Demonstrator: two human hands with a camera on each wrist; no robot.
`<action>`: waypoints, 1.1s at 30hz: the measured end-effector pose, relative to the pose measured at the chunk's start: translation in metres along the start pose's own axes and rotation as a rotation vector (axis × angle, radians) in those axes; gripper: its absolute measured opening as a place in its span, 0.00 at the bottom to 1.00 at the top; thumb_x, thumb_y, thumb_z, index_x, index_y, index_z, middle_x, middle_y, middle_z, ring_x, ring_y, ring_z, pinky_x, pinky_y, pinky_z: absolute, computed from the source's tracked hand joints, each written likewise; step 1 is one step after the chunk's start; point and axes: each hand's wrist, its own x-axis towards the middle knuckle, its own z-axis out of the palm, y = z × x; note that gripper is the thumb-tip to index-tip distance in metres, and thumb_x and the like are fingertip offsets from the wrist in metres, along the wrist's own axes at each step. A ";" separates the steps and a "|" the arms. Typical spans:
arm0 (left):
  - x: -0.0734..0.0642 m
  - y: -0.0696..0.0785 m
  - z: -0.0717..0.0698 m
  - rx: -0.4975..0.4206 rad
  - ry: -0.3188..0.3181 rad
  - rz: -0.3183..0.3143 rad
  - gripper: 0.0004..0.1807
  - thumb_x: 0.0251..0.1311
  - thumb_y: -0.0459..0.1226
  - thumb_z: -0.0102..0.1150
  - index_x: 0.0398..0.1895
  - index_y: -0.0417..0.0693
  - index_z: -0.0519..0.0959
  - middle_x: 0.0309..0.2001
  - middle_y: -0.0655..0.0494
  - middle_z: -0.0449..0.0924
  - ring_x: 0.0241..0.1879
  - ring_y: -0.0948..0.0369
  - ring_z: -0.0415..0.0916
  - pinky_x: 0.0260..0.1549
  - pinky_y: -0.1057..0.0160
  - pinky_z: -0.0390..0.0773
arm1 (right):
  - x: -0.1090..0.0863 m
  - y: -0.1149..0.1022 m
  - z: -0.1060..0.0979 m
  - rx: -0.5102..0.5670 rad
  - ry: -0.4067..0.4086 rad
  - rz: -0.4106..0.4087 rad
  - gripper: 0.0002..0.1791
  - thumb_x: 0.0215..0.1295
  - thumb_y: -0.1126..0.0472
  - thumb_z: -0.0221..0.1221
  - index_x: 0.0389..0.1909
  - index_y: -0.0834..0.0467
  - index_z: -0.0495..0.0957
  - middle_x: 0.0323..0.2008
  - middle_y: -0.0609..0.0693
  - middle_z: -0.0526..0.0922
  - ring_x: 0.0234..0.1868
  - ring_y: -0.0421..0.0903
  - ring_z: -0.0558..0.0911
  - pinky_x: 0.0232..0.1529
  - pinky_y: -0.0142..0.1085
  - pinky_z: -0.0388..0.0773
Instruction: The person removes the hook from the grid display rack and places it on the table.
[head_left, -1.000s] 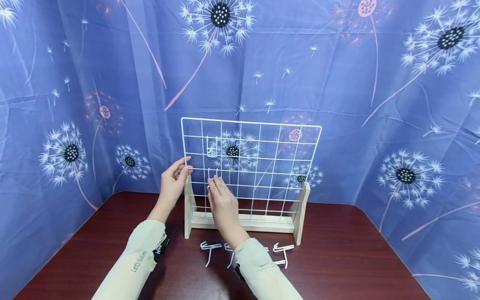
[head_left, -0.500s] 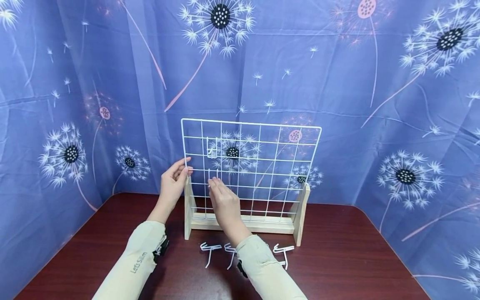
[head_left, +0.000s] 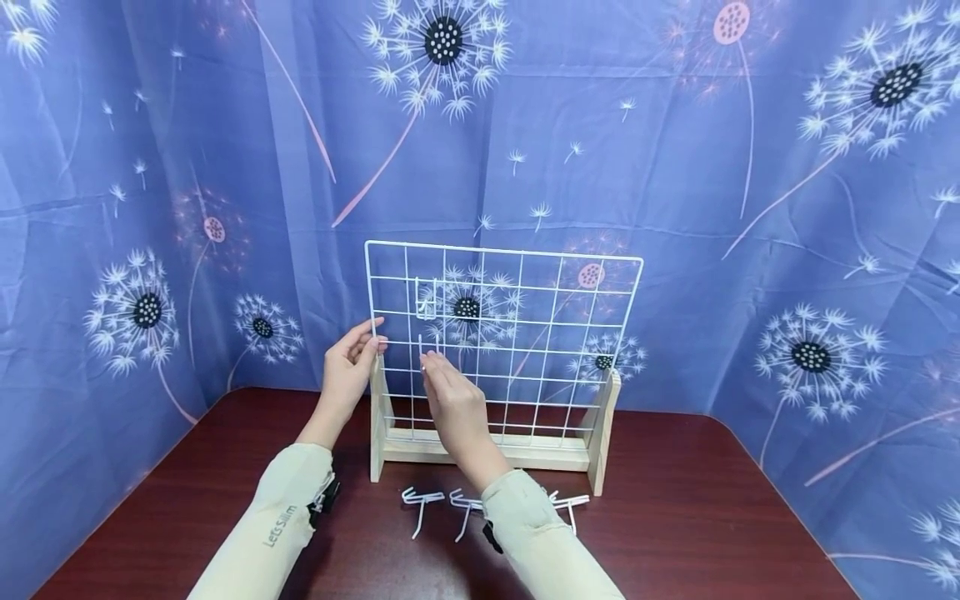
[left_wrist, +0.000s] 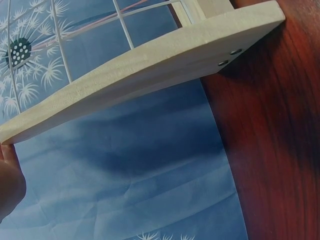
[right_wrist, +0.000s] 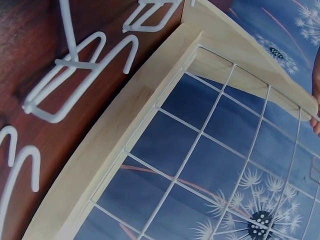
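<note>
In the head view a white wire grid panel (head_left: 517,250) stands upright in a wooden stand (head_left: 487,452). My left hand (head_left: 347,371) grips the panel's left edge just above the stand's left post (head_left: 377,421); part of this hand (left_wrist: 10,182) shows in the left wrist view. My right hand (head_left: 457,408) is in front of the panel's lower left part, its fingertips pinching a white wire hook (head_left: 437,342). Two prongs of that hook rise above a crosswire, and the hand covers the rest. Higher up, another white hook (head_left: 426,308) hangs on the panel.
Several white hooks (head_left: 422,498) lie in a row on the dark red table (head_left: 690,500), in front of the stand; my right sleeve (head_left: 536,521) partly covers them. Close behind the table hangs a blue dandelion-print cloth (head_left: 697,208).
My right hand has turned slightly and shifted a little to the right at the hook. The left hand keeps its grip on the panel's edge. The head view has tilted slightly.
</note>
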 end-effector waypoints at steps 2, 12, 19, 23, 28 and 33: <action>0.000 0.000 0.000 -0.003 -0.001 -0.001 0.17 0.65 0.23 0.50 0.57 0.27 0.73 0.40 0.22 0.76 0.33 0.73 0.79 0.43 0.67 0.82 | 0.000 0.000 -0.002 0.003 0.012 -0.023 0.15 0.58 0.69 0.64 0.47 0.62 0.82 0.45 0.55 0.85 0.47 0.46 0.84 0.49 0.32 0.81; 0.000 0.000 0.001 0.003 0.016 0.002 0.17 0.65 0.22 0.50 0.56 0.25 0.74 0.39 0.23 0.77 0.32 0.72 0.79 0.41 0.70 0.82 | 0.002 0.002 -0.024 0.078 0.014 -0.094 0.11 0.72 0.64 0.52 0.46 0.64 0.81 0.45 0.56 0.85 0.48 0.47 0.84 0.53 0.32 0.79; 0.000 -0.001 0.001 -0.004 0.012 0.001 0.17 0.65 0.22 0.50 0.56 0.25 0.73 0.38 0.24 0.77 0.32 0.73 0.79 0.42 0.67 0.82 | -0.004 0.012 -0.039 0.109 0.005 -0.149 0.13 0.73 0.64 0.50 0.45 0.65 0.81 0.46 0.58 0.85 0.47 0.50 0.84 0.50 0.35 0.81; 0.000 0.000 0.001 -0.005 0.012 0.010 0.17 0.65 0.22 0.50 0.56 0.25 0.74 0.38 0.24 0.77 0.32 0.73 0.79 0.42 0.68 0.82 | -0.008 0.016 -0.046 0.111 0.005 -0.196 0.14 0.73 0.64 0.49 0.46 0.66 0.81 0.45 0.58 0.85 0.47 0.50 0.84 0.50 0.36 0.81; 0.001 0.000 0.001 -0.009 0.010 0.019 0.17 0.64 0.21 0.49 0.56 0.24 0.73 0.39 0.22 0.77 0.32 0.72 0.79 0.41 0.71 0.82 | -0.010 0.018 -0.054 0.134 -0.006 -0.231 0.13 0.73 0.65 0.49 0.46 0.67 0.81 0.45 0.58 0.84 0.47 0.51 0.84 0.51 0.36 0.81; 0.001 0.000 0.000 -0.006 0.009 0.009 0.17 0.64 0.21 0.49 0.56 0.25 0.73 0.39 0.21 0.76 0.32 0.73 0.79 0.41 0.71 0.82 | -0.012 0.018 -0.061 0.148 -0.009 -0.272 0.13 0.73 0.66 0.49 0.47 0.67 0.80 0.45 0.59 0.84 0.47 0.52 0.84 0.49 0.38 0.82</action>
